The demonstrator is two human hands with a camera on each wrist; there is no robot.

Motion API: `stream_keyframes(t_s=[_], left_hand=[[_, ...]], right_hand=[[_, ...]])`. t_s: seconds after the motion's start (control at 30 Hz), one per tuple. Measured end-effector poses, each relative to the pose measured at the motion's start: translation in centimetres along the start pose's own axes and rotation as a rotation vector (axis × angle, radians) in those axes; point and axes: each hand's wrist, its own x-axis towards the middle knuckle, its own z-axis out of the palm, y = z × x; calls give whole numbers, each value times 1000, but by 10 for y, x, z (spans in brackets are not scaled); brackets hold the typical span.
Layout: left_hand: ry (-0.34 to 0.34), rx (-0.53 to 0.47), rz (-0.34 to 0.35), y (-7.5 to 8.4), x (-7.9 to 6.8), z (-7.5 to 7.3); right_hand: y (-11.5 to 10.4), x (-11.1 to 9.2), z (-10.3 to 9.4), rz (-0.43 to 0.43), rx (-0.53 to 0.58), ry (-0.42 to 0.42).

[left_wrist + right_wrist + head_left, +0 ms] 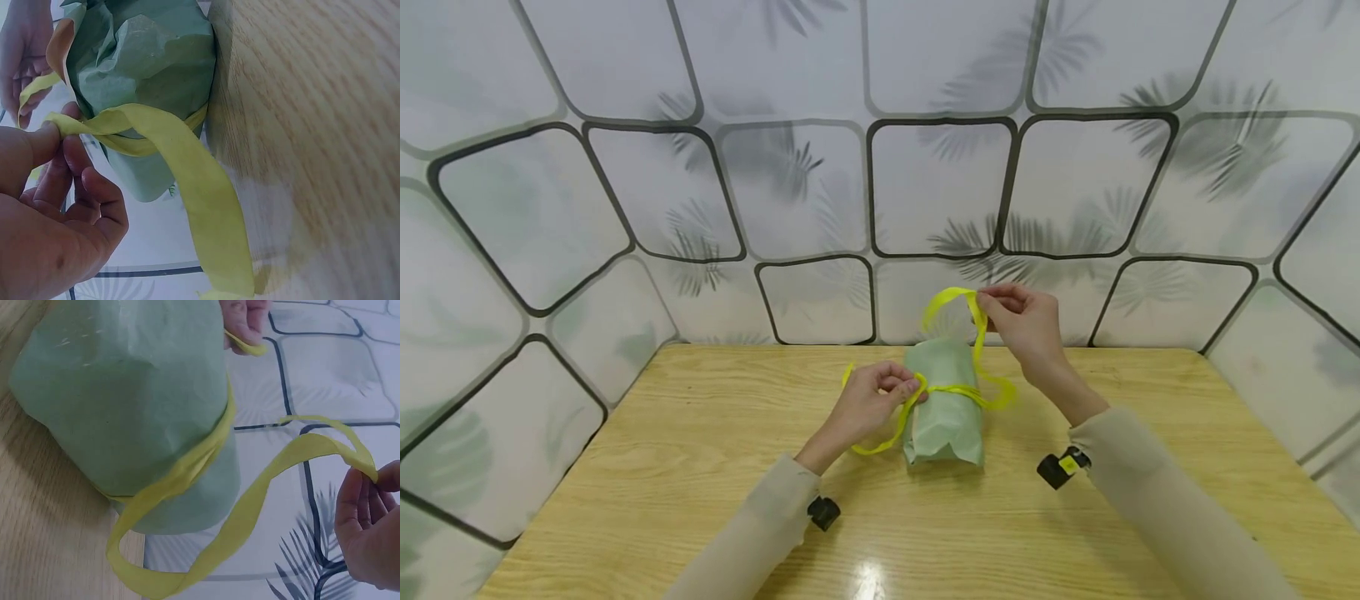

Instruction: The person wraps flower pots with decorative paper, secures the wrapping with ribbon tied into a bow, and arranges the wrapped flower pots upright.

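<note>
A package wrapped in pale green paper (951,429) lies on the table, with a yellow ribbon (951,389) running round its middle. My left hand (871,402) pinches the ribbon between thumb and fingertips at the package's left side; the ribbon's tail (206,206) loops down from there in the left wrist view. Up and to the right of the package, my right hand (1026,325) pinches the other length of ribbon. That length (244,512) hangs in a slack curve between the fingers and the package in the right wrist view.
The wooden table (700,467) stretches out on both sides and in front of the package. Behind it stands a pale wall covering (940,183) with dark outlined shapes and leaf prints. Each sleeve cuff carries a small black camera (824,512).
</note>
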Motion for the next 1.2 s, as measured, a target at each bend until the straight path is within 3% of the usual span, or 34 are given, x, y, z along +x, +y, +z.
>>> stream_keyframes(t_s=[0.13,0.33,0.5,0.73,0.97,1.1,1.2], left_hand=[[-6,-18,-7,0,1,0],[-18,-24,-17,1,0,-1],[-15,-21,-16,1,0,-1],[-20,-35,-23,0,1,0],[-31,-51,-12,-1,1,0],[-37,-88,-4,-3,1,-2],[3,-111,1,-4,2,-3]], right_hand=[[3,-3,10,-68,-131,-94],[18,-13,19,-190,-395,-357],[24,-22,23,-281,-464,-484],[25,-28,26,-338,-511,-513],[26,-31,29,-416,-497,-484],[26,-31,31,-416,-505,-478],[26,-31,31,-406,-523,-472]])
